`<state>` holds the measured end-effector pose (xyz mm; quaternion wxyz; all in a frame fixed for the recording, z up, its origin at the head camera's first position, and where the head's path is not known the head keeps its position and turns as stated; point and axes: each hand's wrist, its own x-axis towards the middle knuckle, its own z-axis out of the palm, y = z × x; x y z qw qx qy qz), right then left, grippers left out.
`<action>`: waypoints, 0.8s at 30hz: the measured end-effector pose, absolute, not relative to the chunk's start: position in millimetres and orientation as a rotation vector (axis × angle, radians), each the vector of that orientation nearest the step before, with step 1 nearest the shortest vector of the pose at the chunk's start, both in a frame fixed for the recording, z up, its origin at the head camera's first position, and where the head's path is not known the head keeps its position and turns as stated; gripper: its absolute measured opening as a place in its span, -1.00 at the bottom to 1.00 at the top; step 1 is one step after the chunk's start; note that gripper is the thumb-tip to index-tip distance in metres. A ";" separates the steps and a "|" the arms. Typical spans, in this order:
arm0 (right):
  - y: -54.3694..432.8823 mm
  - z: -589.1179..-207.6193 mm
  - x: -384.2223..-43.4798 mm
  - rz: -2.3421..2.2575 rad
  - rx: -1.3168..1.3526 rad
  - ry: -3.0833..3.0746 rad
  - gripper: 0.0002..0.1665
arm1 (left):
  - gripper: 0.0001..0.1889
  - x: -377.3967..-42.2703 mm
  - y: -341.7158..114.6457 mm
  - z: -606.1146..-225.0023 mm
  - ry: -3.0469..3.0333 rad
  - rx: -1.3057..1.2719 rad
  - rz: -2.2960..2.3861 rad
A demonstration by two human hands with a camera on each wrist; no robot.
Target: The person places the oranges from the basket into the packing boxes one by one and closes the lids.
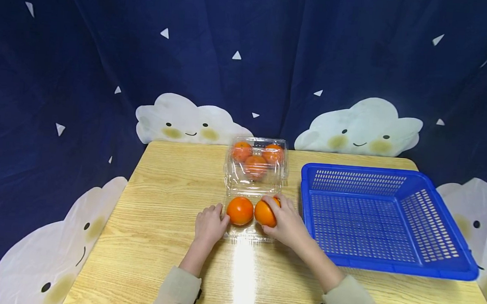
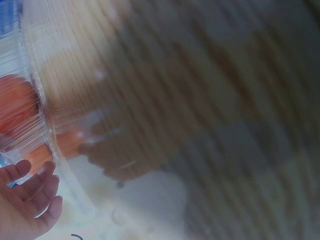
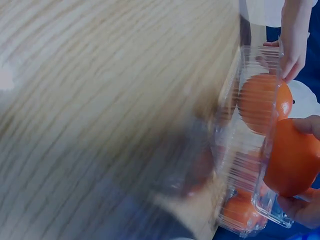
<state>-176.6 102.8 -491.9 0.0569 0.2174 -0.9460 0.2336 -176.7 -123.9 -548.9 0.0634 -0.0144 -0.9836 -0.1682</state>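
My right hand [image 1: 285, 222] grips a glossy orange [image 1: 266, 213], thumb on its near side and fingers over the far side. The right wrist view shows this orange [image 3: 290, 157] between thumb and fingers, at the rim of a clear plastic clamshell box [image 3: 230, 145]. Beside it in the box's front half sits a second orange [image 1: 240, 211]. At the box's left edge rests my left hand [image 1: 209, 224], its fingers loosely bent beside the second orange; the left wrist view shows no object within these fingers [image 2: 37, 197].
Behind the raised clear lid [image 1: 253, 185], three smaller orange fruits [image 1: 255, 166] show through plastic at the table's back. A blue perforated basket [image 1: 307, 211] stands to the right on the wooden table [image 1: 161, 189]. A dark blue curtain [image 1: 266, 55] with clouds hangs behind.
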 end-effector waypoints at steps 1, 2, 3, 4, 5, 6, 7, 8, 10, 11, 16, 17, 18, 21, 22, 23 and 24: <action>102.0 -493.1 -176.4 0.702 0.658 -2.875 -0.14 | -0.68 -176.7 -123.8 -549.1 -2.971 -0.043 -0.505; 101.3 -494.4 -176.2 0.701 0.660 -2.879 -0.14 | -0.68 -176.8 -123.7 -549.1 -2.970 -0.043 -0.504; 100.6 -495.7 -176.0 0.700 0.661 -2.880 -0.14 | -0.68 -177.0 -123.6 -549.3 -2.969 -0.043 -0.501; 99.9 -496.8 -175.5 0.696 0.663 -2.878 -0.15 | -0.67 -177.0 -123.6 -549.5 -2.968 -0.043 -0.500; 99.2 -497.9 -175.2 0.693 0.667 -2.877 -0.15 | -0.67 -177.0 -123.6 -549.7 -2.967 -0.041 -0.498; 98.6 -499.1 -174.9 0.685 0.668 -2.875 -0.16 | -0.68 -177.0 -123.5 -549.7 -2.967 -0.040 -0.497; 98.0 -500.0 -174.5 0.685 0.670 -2.875 -0.17 | -0.68 -177.0 -123.5 -549.8 -2.966 -0.039 -0.495; 97.5 -501.2 -174.2 0.678 0.675 -2.872 -0.17 | -0.68 -177.0 -123.4 -549.9 -2.965 -0.039 -0.494; 96.6 -503.4 -173.8 0.658 0.684 -2.871 -0.17 | -0.68 -176.8 -123.4 -550.2 -2.965 -0.039 -0.487; 96.3 -504.7 -173.8 0.648 0.686 -2.876 -0.17 | -0.68 -176.8 -123.3 -550.2 -2.965 -0.040 -0.482; 96.0 -509.3 -173.8 0.629 0.689 -2.888 -0.16 | -0.67 -176.5 -123.0 -550.7 -2.963 -0.047 -0.469; 96.0 -510.0 -173.9 0.630 0.691 -2.889 -0.16 | -0.66 -176.5 -122.9 -550.6 -2.963 -0.048 -0.468; 96.0 -510.2 -173.9 0.634 0.692 -2.889 -0.16 | -0.66 -176.4 -122.9 -550.5 -2.962 -0.048 -0.468; 95.4 -511.4 -174.2 0.632 0.698 -2.895 -0.15 | -0.63 -176.3 -122.9 -550.2 -2.961 -0.051 -0.467; 95.1 -511.6 -174.2 0.632 0.701 -2.896 -0.15 | -0.62 -176.3 -123.0 -550.0 -2.961 -0.052 -0.468; 94.7 -511.5 -174.1 0.632 0.703 -2.898 -0.14 | -0.62 -176.3 -123.1 -549.9 -2.961 -0.054 -0.468; 94.2 -511.5 -173.8 0.628 0.703 -2.901 -0.14 | -0.61 -176.3 -123.2 -549.9 -2.962 -0.054 -0.470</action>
